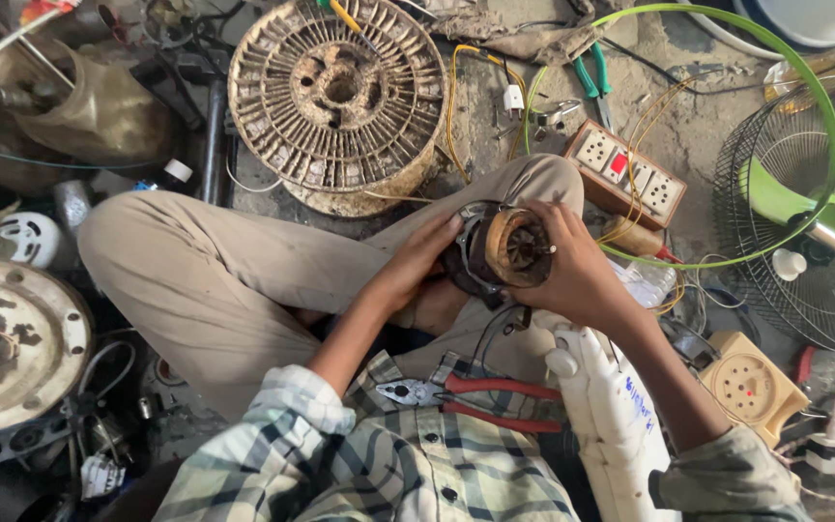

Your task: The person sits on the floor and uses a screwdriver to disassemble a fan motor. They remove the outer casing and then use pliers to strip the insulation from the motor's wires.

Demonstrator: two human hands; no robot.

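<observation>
Holding a small fan motor [506,249] over the lap, the left hand [416,259] grips it at nine o'clock and the right hand [572,271] clamps it at three. Its copper winding is exposed, the housing off; red-handled pliers [475,394] lie unused at six o'clock.

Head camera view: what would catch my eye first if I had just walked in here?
Both hands, left hand and right hand, clasp a small motor at centre, above the person's knee. Behind it lies a big rusty round spool, and red-handled pliers rest on the lap. At right, a green fan with its wire guard sits on the floor.
</observation>
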